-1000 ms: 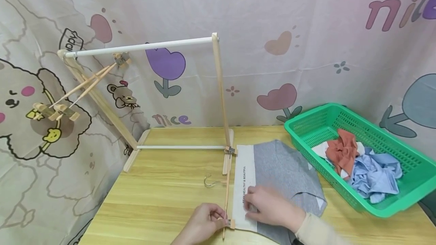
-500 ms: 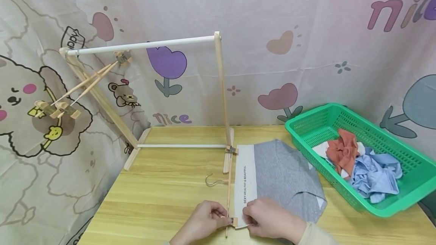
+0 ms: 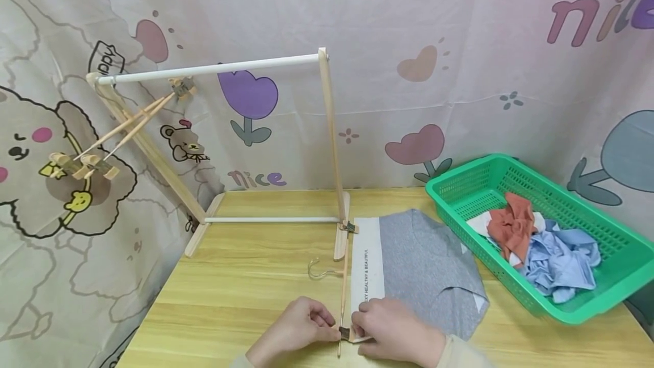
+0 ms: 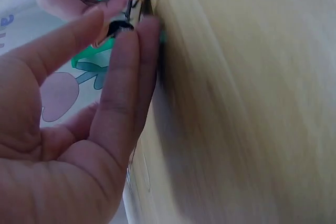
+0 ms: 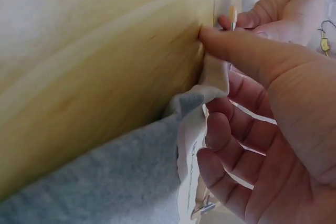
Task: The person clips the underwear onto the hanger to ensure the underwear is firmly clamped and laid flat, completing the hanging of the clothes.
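Note:
Grey briefs [image 3: 434,260] with a wide white printed waistband [image 3: 367,249] lie flat on the table. Alongside the waistband is a wooden clip hanger [image 3: 344,288], its metal hook [image 3: 318,273] pointing left. My left hand [image 3: 298,325] pinches the clip [image 3: 344,333] at the hanger's near end; the dark clip [image 4: 122,26] shows at the fingertips in the left wrist view. My right hand [image 3: 401,331] pinches the waistband's near corner beside that clip. In the right wrist view, the folded waistband edge [image 5: 214,80] runs under the thumb. The far clip [image 3: 349,227] sits at the waistband's other corner.
A green basket [image 3: 531,294] at the right holds an orange-brown garment [image 3: 512,227] and a light blue garment [image 3: 562,263]. A wooden rack [image 3: 332,129] with white bars stands behind the hanger. Clip hangers [image 3: 138,124] hang at its left end.
My right hand has come left and down onto the waistband's near corner, drawing it toward the near clip. My left hand stays at that clip, which has turned to show its dark metal.

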The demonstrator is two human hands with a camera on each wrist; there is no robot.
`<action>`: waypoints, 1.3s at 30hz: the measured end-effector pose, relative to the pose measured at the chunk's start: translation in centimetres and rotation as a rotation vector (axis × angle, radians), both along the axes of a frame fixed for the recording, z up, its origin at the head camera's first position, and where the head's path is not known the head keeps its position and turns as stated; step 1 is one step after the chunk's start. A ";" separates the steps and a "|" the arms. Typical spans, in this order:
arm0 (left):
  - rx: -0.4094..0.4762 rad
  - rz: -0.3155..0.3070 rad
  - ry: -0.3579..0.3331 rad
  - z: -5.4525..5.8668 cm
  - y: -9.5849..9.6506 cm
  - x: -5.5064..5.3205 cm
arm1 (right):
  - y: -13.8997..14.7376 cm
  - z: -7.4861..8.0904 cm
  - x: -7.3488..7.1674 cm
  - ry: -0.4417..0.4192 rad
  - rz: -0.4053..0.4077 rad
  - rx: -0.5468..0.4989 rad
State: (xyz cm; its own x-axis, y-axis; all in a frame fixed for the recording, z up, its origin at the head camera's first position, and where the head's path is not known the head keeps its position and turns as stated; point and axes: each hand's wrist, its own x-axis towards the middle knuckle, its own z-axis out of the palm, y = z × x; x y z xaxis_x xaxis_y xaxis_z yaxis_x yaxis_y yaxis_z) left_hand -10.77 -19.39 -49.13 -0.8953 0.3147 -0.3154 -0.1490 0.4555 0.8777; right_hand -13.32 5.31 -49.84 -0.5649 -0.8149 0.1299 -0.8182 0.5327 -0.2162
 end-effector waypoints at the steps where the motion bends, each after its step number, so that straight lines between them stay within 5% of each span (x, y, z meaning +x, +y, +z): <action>1: -0.007 -0.006 -0.005 0.0 0.0 0.0 | -0.1 -0.1 0.0 0.029 0.009 -0.014; 7: 0.007 -0.068 -0.072 -0.2 -0.1 -0.1 | -0.2 -0.6 -0.1 0.118 0.054 -0.071; 12: -0.012 -0.139 -0.053 -0.6 -0.4 -0.6 | 0.0 -0.4 -0.1 0.049 0.043 -0.104; 17: -0.006 -0.147 -0.031 -0.8 -0.6 -0.6 | 0.7 0.2 -0.3 0.003 0.033 -0.157; 26: 0.090 -0.043 -0.054 -1.1 -0.1 0.6 | 1.9 0.5 -0.3 -0.022 0.017 -0.217; 39: 0.197 0.166 -0.044 -0.9 1.8 1.9 | 2.4 0.7 0.0 0.088 0.068 -0.299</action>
State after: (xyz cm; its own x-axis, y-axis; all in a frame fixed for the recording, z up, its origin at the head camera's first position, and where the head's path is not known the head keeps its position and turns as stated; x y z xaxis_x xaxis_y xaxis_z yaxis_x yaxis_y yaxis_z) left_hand -8.85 -17.56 -49.98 -0.9265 0.2239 -0.3024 -0.2476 0.2423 0.9381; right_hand -13.35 7.76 -49.14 -0.4861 -0.7688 0.4154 -0.8724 0.3993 -0.2820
